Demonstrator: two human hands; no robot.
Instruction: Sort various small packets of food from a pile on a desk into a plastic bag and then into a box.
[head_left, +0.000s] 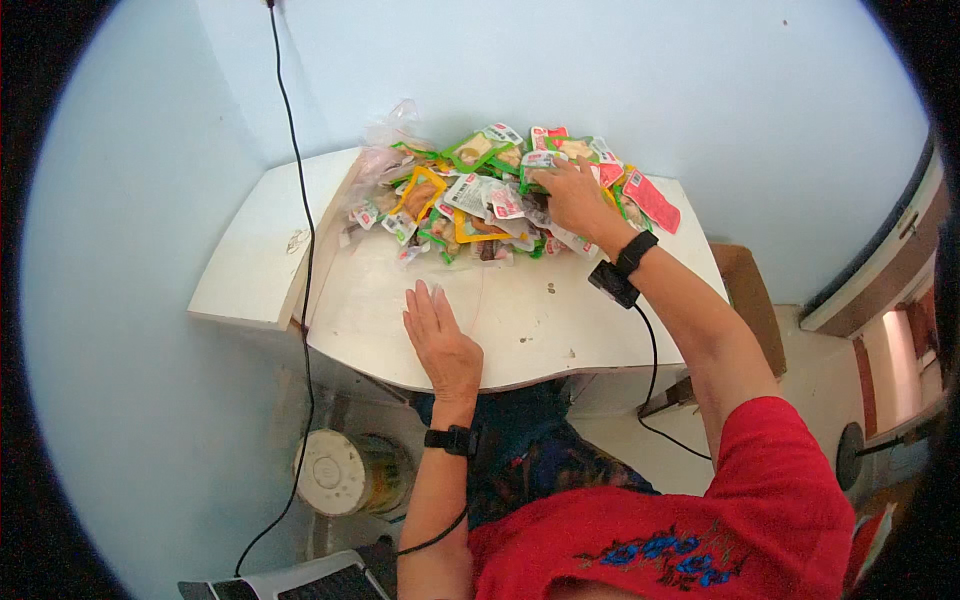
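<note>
A heap of small sealed food packets, many clear with green or yellow borders, lies along the back of the white table. My right hand reaches onto the heap's right part, its fingers on a green-edged packet; whether they grip it is not plain. At the right end of the heap lies a red packet. My left hand rests near the front edge of the table, palm down, fingers extended, holding nothing. Crumpled clear plastic stands at the heap's left end.
A black cable hangs down across the table's left side. The raised white side panel borders the table on the left. Below it stands a lidded bucket. A cardboard box is at the right, and a wall closes off the back.
</note>
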